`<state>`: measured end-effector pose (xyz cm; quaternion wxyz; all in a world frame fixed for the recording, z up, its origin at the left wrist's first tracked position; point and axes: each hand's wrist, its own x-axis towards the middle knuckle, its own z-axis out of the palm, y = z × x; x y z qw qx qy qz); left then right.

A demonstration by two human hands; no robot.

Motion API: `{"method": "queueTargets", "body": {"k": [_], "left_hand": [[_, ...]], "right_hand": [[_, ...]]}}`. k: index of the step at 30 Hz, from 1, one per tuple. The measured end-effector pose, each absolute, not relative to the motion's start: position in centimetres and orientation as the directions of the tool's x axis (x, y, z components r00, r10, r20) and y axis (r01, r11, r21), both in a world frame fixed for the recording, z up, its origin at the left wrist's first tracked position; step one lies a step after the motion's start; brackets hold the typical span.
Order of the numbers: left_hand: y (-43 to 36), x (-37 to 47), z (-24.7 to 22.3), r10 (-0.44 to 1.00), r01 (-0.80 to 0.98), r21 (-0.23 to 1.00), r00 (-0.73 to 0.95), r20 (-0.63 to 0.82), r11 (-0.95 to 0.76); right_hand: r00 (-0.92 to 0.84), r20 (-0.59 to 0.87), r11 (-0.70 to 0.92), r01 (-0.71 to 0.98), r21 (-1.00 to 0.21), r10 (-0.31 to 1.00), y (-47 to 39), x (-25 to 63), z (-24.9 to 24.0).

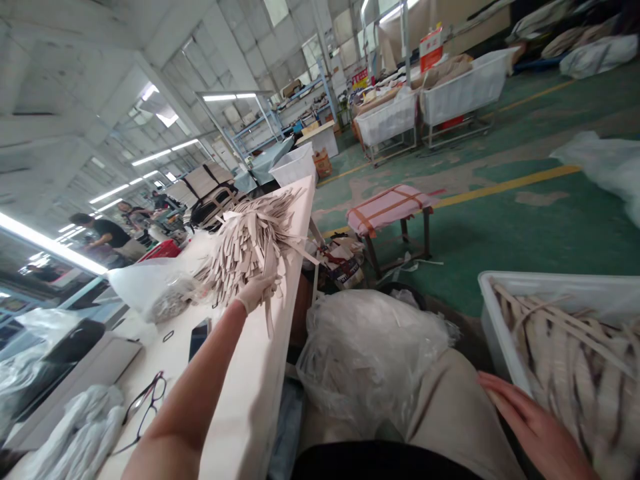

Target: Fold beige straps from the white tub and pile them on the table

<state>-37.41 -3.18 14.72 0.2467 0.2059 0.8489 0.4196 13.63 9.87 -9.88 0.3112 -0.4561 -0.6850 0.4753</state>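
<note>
On the white table (235,400), a big heap of beige strips (245,247) lies loose. My left hand (257,291), in a pale glove, reaches to the near right side of the heap. Its fingers are closed round a beige strip (270,317) whose end hangs below the hand. My right hand (520,407) is bare and rests beside my right thigh, fingers stretched out and holding nothing. It is close to a white bin (493,320) at the right, which contains many long beige strips (575,360). A clear plastic bag (370,347) covers part of my lap.
Eyeglasses (150,400), a dark phone (200,339) and plastic bags (90,427) are on the table's left part. A pink-topped stool (393,207) stands on the green floor. White carts (465,83) stand farther back. People (113,230) work at the far left.
</note>
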Motion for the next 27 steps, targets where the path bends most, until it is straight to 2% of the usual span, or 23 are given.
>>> {"method": "queueTargets", "body": {"k": [1, 3, 6, 9, 11, 13, 16, 19, 21, 22, 24, 25, 27], "left_hand": [[-4.6, -35.2, 14.4, 0.579, 0.117, 0.838, -0.772, -0.261, 0.533], [-7.3, -30.4, 13.1, 0.644, -0.023, 0.933, -0.718, -0.265, 0.359], [-10.4, -23.2, 10.0, 0.677, -0.151, 0.944, -0.664, -0.317, 0.294], [-11.9, -16.9, 5.9, 0.700, -0.213, 0.933, -0.617, -0.358, 0.290], [-12.3, -13.5, 3.2, 0.719, -0.263, 0.920, -0.574, -0.392, 0.292], [-12.5, -10.6, 1.2, 0.737, -0.299, 0.902, -0.522, -0.428, 0.313], [-12.7, -7.9, -0.4, 0.801, -0.319, 0.879, -0.381, -0.462, 0.355], [-12.0, -8.5, -0.8, 0.871, -0.233, 0.906, -0.271, -0.411, 0.354], [-10.4, -11.2, -0.8, 0.846, -0.174, 0.942, -0.415, -0.335, 0.287], [-9.3, -13.2, -0.9, 0.778, -0.156, 0.957, -0.558, -0.289, 0.244], [-6.2, -18.1, -1.0, 0.544, -0.120, 0.974, -0.814, -0.206, 0.190], [-4.5, -20.5, -1.1, 0.450, -0.124, 0.974, -0.871, -0.198, 0.189], [-1.0, -24.9, -1.3, 0.391, -0.151, 0.971, -0.895, -0.214, 0.186]], "right_hand": [[-0.433, -0.061, 0.072, 0.284, -0.956, 0.899, 10.1, 11.8, -9.4], [-0.580, -0.135, -0.031, 0.185, -0.982, 0.803, 9.6, 7.1, -7.0], [-0.801, -0.240, -0.317, 0.066, -0.946, 0.548, 7.1, -1.5, -1.9], [-0.939, -0.307, -0.669, 0.129, -0.732, 0.153, 4.5, -9.3, 2.0], [-0.949, -0.312, -0.802, 0.160, -0.576, 0.034, 3.9, -12.6, 3.2], [-0.949, -0.314, -0.841, 0.138, -0.524, 0.040, 4.3, -14.0, 3.7], [-0.941, -0.327, -0.808, 0.125, -0.576, 0.087, 6.5, -13.0, 3.7], [-0.948, -0.302, -0.761, 0.125, -0.637, 0.098, 9.0, -9.6, 4.0], [-0.967, -0.226, -0.681, 0.088, -0.727, 0.116, 10.5, -7.2, 4.4], [-0.975, -0.183, -0.629, 0.063, -0.775, 0.128, 11.1, -6.1, 4.6], [-0.980, -0.131, -0.542, 0.028, -0.840, 0.152, 12.2, -4.4, 5.0], [-0.977, -0.131, -0.522, 0.025, -0.853, 0.167, 12.5, -3.8, 5.2], [-0.971, -0.150, -0.509, 0.034, -0.860, 0.188, 12.8, -2.6, 5.4]]}}
